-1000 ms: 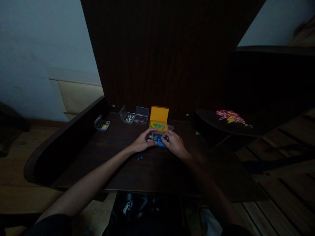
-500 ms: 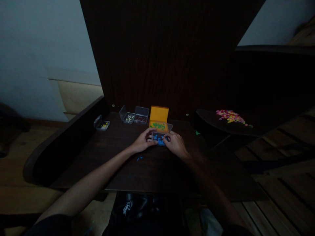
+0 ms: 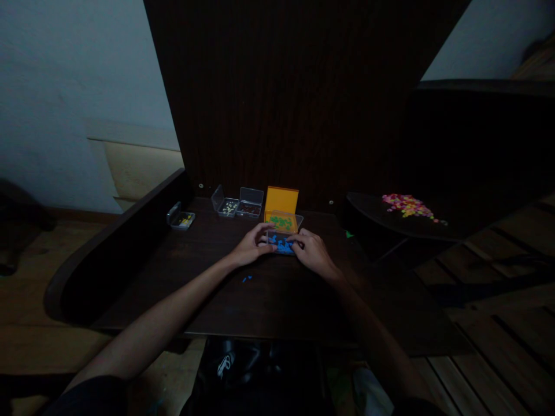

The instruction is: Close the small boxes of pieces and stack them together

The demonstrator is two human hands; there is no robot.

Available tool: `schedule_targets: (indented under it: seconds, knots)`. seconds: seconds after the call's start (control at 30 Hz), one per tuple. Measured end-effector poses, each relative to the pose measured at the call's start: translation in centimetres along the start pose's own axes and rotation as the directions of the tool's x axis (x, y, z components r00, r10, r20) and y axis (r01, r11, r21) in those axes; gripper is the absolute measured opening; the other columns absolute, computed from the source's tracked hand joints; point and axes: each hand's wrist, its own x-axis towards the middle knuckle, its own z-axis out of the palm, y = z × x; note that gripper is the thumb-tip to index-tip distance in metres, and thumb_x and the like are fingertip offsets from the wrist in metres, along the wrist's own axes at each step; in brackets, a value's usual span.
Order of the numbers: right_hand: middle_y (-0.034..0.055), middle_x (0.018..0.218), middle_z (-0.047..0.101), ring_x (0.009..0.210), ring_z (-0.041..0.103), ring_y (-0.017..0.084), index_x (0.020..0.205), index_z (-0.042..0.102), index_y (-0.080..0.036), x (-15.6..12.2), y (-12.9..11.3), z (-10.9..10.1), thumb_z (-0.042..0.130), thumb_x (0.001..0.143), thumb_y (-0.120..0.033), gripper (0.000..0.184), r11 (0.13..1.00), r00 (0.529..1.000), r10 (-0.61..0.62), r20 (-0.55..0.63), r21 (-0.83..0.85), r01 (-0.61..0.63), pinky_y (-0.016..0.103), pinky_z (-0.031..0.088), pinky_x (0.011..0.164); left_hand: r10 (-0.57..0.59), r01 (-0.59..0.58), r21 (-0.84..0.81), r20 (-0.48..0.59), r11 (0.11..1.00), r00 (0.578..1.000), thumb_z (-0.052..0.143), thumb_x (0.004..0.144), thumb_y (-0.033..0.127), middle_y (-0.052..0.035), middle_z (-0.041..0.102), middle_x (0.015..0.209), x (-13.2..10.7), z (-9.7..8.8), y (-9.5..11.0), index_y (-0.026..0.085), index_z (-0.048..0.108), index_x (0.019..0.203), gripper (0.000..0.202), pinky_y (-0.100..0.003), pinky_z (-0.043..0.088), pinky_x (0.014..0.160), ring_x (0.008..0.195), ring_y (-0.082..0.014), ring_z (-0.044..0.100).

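Observation:
A small clear plastic box of blue pieces (image 3: 282, 245) lies on the dark wooden table (image 3: 243, 300), its clear lid tilted up behind it. My left hand (image 3: 251, 245) grips the box's left side with curled fingers. On the right side my right hand (image 3: 313, 252) does the same. Just behind stands an orange box (image 3: 281, 203) with its lid raised and green pieces inside. A few loose blue pieces (image 3: 247, 279) lie on the table near my left wrist.
Two open clear boxes (image 3: 239, 206) hold pale and dark red pieces at the back. Another small case (image 3: 181, 218) with yellow pieces sits at the back left. A pile of mixed coloured pieces (image 3: 407, 206) lies on a dark side surface to the right. The scene is dim.
The clear lid of the blue box has swung up from flat behind the box toward closing. Both hands stay on the box and have barely shifted.

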Motion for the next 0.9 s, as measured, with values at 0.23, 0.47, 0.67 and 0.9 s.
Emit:
schedule_targets:
  seconds: [0.23,0.47,0.67,0.9]
  knots:
    - [0.0052,0.09,0.067,0.078,0.06,0.018,0.102,0.076,-0.021,0.05,-0.24,0.01,0.054,0.084,-0.013,0.03,1.0,0.999,0.029,0.027,0.001,-0.029,0.028,0.047,0.074,-0.002,0.002,0.01,0.008,1.0,1.0,0.081,0.065,0.014,-0.0098,0.06,0.124,0.02,-0.11,-0.06,0.019,0.056,0.121,0.061,-0.035,0.053,0.088,0.097,-0.0171,0.063]
    - [0.0055,0.09,0.065,0.079,0.059,0.017,0.106,0.076,-0.02,0.08,-0.03,-0.1,0.054,0.084,-0.012,0.032,1.0,1.0,0.028,0.015,-0.004,-0.028,0.028,0.046,0.075,0.011,-0.011,-0.007,0.002,1.0,1.0,0.082,0.064,0.014,-0.0104,0.062,0.124,0.15,-0.31,-0.03,0.018,0.057,0.122,0.063,-0.033,0.055,0.083,0.093,-0.0166,0.065]
    - [0.006,0.093,0.065,0.083,0.06,0.018,0.104,0.076,-0.02,-0.04,0.12,0.04,0.053,0.085,-0.012,0.03,1.0,0.999,-0.018,0.046,-0.004,0.018,0.028,0.047,0.078,0.009,-0.009,-0.008,-0.01,1.0,1.0,0.083,0.064,0.014,-0.0095,0.061,0.124,0.07,-0.35,0.23,0.018,0.057,0.121,0.063,-0.031,0.055,0.083,0.091,-0.0153,0.065]
    - [0.005,0.093,0.066,0.083,0.061,0.017,0.103,0.076,-0.022,-0.05,0.18,0.21,0.054,0.085,-0.011,0.03,0.999,1.0,-0.02,-0.019,0.025,0.021,0.028,0.048,0.079,0.001,-0.001,-0.005,0.003,1.0,1.0,0.082,0.064,0.014,-0.0095,0.061,0.123,0.01,-0.35,0.23,0.019,0.057,0.122,0.064,-0.035,0.054,0.085,0.093,-0.0165,0.064]
